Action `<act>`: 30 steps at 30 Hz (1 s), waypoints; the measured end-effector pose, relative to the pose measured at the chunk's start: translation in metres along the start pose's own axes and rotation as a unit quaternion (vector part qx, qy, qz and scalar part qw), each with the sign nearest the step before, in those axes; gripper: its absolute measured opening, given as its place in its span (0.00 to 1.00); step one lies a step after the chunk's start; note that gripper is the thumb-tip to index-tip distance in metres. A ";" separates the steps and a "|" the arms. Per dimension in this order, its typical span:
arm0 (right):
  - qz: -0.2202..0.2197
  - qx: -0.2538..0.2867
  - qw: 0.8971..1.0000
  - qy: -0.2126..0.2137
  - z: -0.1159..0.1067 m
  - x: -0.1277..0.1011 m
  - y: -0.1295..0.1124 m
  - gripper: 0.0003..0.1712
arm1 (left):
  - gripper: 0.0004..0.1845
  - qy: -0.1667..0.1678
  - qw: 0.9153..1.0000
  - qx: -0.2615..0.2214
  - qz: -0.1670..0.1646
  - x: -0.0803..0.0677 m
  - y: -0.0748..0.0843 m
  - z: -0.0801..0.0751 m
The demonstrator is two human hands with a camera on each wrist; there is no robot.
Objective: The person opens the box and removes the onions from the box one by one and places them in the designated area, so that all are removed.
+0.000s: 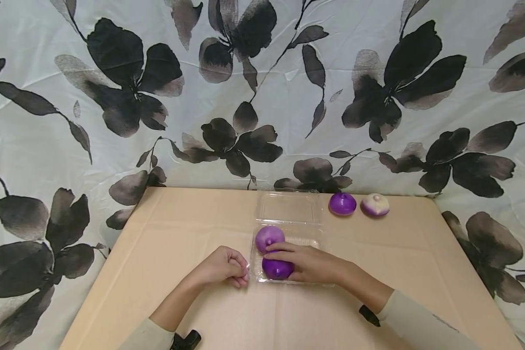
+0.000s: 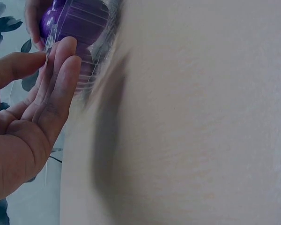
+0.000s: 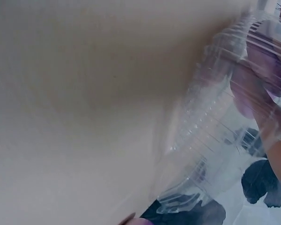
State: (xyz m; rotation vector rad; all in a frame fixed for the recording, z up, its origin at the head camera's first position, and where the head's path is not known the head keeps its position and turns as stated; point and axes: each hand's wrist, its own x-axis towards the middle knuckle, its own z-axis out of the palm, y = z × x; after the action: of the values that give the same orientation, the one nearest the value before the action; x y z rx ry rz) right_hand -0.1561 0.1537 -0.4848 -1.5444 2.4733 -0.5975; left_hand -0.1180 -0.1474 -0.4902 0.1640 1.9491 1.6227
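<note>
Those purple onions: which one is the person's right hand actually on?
The dark purple onion at the near end of the clear box, under the right hand. A paler onion lies behind it; two others sit outside.

Dark purple onion (image 1: pixel 276 269): partly hidden under right hand (image 1: pixel 308 262). Clear plastic box (image 3: pixel 215 140): blurred in right wrist view, cut off at edge. Left hand (image 2: pixel 28 117): cropped at left edge.

A: What sits in the clear plastic clamshell (image 1: pixel 288 214)?
B: Two purple onions: the dark purple onion (image 1: pixel 276 268) nearest, the paler purple onion (image 1: pixel 269 237) just behind it (lid open, lying flat on the table).
</note>
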 end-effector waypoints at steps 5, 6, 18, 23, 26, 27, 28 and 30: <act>0.019 0.014 1.000 0.007 -0.011 -0.004 -0.003 0.43 | 0.07 0.003 1.000 -0.008 -0.003 0.000 0.002 0.001; 0.023 0.020 0.999 0.012 -0.013 -0.005 -0.003 0.43 | 0.06 0.003 1.000 -0.009 -0.003 0.000 0.002 0.001; 0.076 0.083 0.991 0.066 -0.037 -0.023 0.001 0.45 | 0.07 0.003 1.000 -0.012 -0.001 0.000 0.007 0.002; 0.073 0.074 0.991 0.089 -0.040 -0.030 0.004 0.45 | 0.06 0.004 1.000 -0.014 -0.004 0.000 0.006 0.002; 0.073 0.063 0.990 0.105 -0.039 -0.034 0.006 0.45 | 0.06 0.003 1.000 -0.013 -0.004 0.000 0.006 0.001; 0.074 0.062 0.989 0.110 -0.040 -0.036 0.006 0.45 | 0.06 0.002 1.000 -0.014 -0.004 0.000 0.006 0.001; 0.077 0.060 0.989 0.114 -0.040 -0.037 0.007 0.45 | 0.06 0.002 1.000 -0.014 -0.004 0.001 0.006 0.001; 0.086 0.061 0.987 0.120 -0.042 -0.040 0.007 0.45 | 0.06 0.002 1.000 -0.014 -0.003 0.001 0.006 0.002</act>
State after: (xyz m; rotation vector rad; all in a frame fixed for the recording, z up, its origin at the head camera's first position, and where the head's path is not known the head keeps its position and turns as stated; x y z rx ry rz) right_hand -0.1580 0.2025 -0.4526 -1.2650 2.6483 -0.9354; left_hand -0.1196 -0.1440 -0.4855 0.1453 1.9274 1.6466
